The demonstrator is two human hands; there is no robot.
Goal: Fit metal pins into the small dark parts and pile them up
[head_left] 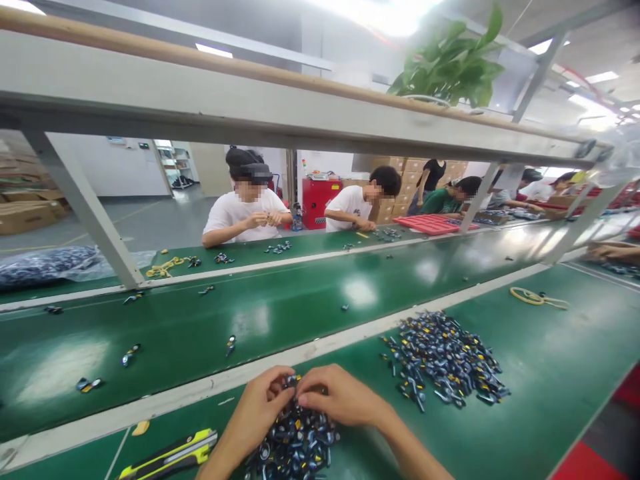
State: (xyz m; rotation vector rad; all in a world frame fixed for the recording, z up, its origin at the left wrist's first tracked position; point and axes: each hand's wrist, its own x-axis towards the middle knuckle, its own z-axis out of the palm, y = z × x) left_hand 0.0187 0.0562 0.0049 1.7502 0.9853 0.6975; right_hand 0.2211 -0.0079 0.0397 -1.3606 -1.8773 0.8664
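My left hand [261, 408] and my right hand [341, 396] meet at the front middle, fingers closed in a pinch. Between their fingertips is a small dark metallic part [292, 380], mostly covered by the fingers, so its exact kind is unclear. Right below lies a heap of small shiny dark-blue parts [305, 440] with yellow bits among them. To the right, a second, wider heap of similar parts [445, 360] rests on the green bench. A yellow-green and black utility knife [170, 457] lies left of my left wrist.
A green conveyor belt [175, 340] runs across, carrying scattered parts [131, 355]. A pale rail [215, 385] separates it from my bench. A yellow band [537, 298] lies at right. Overhead is a shelf beam [250, 93]. Across the belt, several people work, near a red tray [430, 224].
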